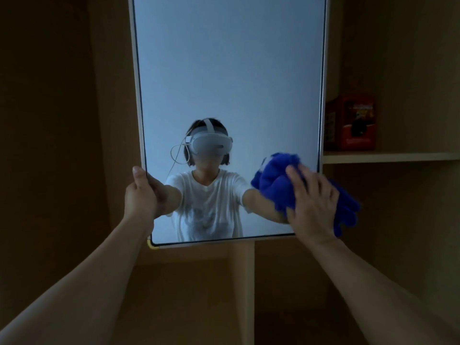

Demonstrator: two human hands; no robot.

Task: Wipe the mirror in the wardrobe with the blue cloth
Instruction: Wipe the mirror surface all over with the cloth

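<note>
Dim wardrobe; mirror hangs inside. Left hand grips its left edge, steadying. Right hand, fingers spread flat, presses blue cloth on lower right glass. Advise overlapping, even-pressure strokes.

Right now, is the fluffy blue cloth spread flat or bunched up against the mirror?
Bunched up. The fluffy blue cloth bulges in thick folds beneath the right hand, which presses it on the white-framed mirror.
</note>
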